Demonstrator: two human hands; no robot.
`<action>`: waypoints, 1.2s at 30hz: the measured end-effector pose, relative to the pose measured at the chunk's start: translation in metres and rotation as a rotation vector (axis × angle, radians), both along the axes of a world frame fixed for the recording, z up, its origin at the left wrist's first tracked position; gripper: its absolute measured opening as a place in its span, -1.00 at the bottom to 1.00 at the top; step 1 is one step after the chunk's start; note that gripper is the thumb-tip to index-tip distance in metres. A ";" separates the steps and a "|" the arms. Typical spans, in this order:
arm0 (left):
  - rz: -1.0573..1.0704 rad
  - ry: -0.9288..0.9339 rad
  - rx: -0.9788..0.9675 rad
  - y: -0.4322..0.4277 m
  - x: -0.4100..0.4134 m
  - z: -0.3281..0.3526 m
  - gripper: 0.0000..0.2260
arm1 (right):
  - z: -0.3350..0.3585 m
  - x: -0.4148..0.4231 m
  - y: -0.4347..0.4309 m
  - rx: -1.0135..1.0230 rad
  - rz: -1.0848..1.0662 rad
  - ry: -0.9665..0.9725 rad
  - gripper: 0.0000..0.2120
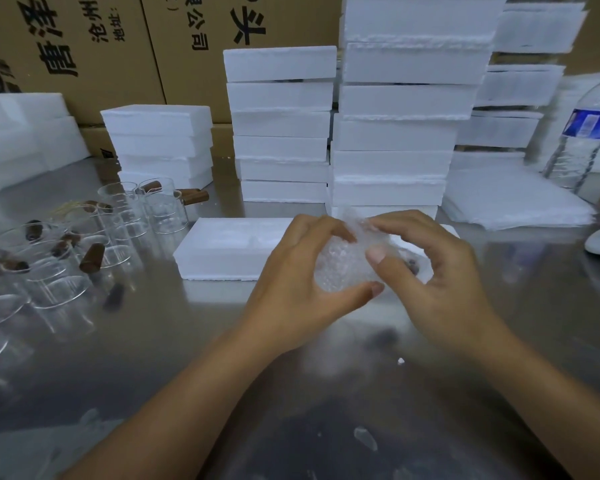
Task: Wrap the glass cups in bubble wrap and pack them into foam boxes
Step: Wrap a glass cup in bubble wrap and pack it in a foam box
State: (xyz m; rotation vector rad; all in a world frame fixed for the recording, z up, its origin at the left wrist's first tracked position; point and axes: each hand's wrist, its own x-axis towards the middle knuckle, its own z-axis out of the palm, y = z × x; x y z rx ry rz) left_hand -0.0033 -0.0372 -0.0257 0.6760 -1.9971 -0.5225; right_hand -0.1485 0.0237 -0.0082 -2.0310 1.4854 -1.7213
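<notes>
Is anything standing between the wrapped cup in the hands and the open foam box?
Nothing visible does. The left hand and right hand grip the bubble-wrapped cup right at the open foam box; they hide part of it.

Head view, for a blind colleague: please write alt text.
A left hand and right hand grip a bubble-wrap bundle at an open foam box on a steel table. Glass cups with brown handles stand at left; foam box stacks rise behind, a water bottle at right.
</notes>
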 end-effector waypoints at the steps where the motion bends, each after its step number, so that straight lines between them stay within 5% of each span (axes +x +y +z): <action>1: -0.009 0.039 0.056 0.001 0.000 0.001 -0.51 | -0.002 0.000 0.000 -0.030 -0.005 0.078 -0.83; 6: -0.069 0.109 0.135 0.005 -0.001 0.004 -0.25 | -0.007 -0.003 -0.002 -0.080 -0.039 0.293 -0.69; 17: -0.134 0.000 0.027 0.012 -0.003 0.004 -0.25 | -0.002 -0.001 -0.004 -0.056 -0.059 0.502 -0.44; 23: -0.044 0.088 0.004 0.008 -0.002 0.005 -0.31 | 0.002 -0.015 -0.002 -0.176 -0.126 0.154 -0.73; 25: -0.012 0.106 -0.005 0.006 0.000 0.004 -0.32 | 0.003 -0.020 -0.004 -0.043 -0.130 -0.015 -0.68; 29: 0.001 0.100 -0.047 0.004 0.000 0.002 -0.31 | 0.000 -0.020 -0.009 0.210 -0.033 -0.267 -0.92; 36: -0.008 0.065 -0.044 0.005 -0.004 0.002 -0.30 | 0.004 -0.021 -0.011 0.338 0.063 -0.571 -0.78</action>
